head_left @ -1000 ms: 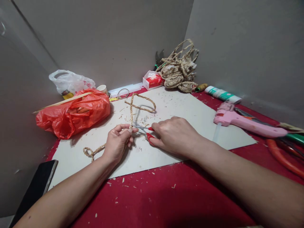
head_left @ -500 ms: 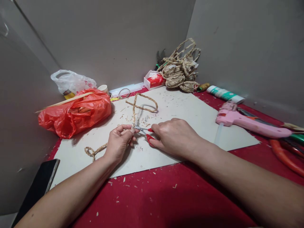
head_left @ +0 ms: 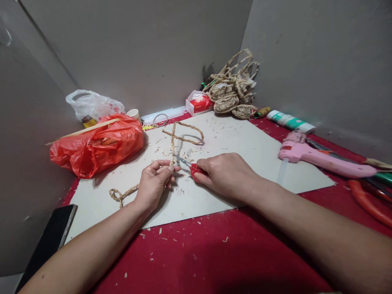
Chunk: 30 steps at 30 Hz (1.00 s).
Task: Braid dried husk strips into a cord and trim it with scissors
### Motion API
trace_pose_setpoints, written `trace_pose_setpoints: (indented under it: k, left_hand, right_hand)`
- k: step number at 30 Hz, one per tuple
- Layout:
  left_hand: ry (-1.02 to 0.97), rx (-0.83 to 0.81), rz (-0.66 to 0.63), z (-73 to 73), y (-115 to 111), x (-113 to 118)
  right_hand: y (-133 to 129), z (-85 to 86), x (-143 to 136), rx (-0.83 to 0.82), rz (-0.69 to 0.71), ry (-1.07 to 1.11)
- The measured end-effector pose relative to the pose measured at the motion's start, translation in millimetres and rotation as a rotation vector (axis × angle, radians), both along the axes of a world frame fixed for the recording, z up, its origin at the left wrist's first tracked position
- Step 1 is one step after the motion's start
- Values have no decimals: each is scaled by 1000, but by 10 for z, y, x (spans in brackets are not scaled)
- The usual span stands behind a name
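Note:
A braided straw cord (head_left: 173, 141) runs up from my left hand (head_left: 156, 179), which pinches it between thumb and fingers. Its far part loops on the pale board (head_left: 190, 202), and another part with a small loop comes out on the left of that hand. My right hand (head_left: 225, 175) is closed round the red handles of small scissors (head_left: 184, 161). The scissor blades are together, with their tips at the cord just above my left fingertips.
A red plastic bag (head_left: 101, 149) and a phone (head_left: 50, 239) lie left. Coiled cords (head_left: 228, 98) and a tissue pack (head_left: 199, 103) stand at the back. A pink glue gun (head_left: 324, 157) and orange-handled pliers (head_left: 367, 204) are right. Straw bits litter the board.
The scissor blades have closed from spread apart, and their tips have moved up slightly along the cord. My left hand has stayed nearly still.

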<state>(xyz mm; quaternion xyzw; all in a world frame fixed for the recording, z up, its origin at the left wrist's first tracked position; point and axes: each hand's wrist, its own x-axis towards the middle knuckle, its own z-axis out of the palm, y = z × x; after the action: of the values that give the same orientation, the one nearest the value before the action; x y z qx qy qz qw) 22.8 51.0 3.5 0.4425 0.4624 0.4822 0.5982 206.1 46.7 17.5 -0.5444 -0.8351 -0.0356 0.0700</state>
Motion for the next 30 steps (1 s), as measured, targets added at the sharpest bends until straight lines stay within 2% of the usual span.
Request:
trace_pose_setpoints:
  k: [9,17,25,30]
  left_hand:
    - [-13,16,4,-25,10,-13]
    - [-10,16,-2,-38,17,-19]
    - [-50,-5,12,-10,5,-22]
    - [-105,-33,-2,-7,23,-47]
  right_hand:
    - [-32,-24,-26,32,14,-24]
    - [-24,9,-48,-66,24,-8]
    - [32,-23,59,39,-65,99]
    - [23,-45,32,-28,-40,173]
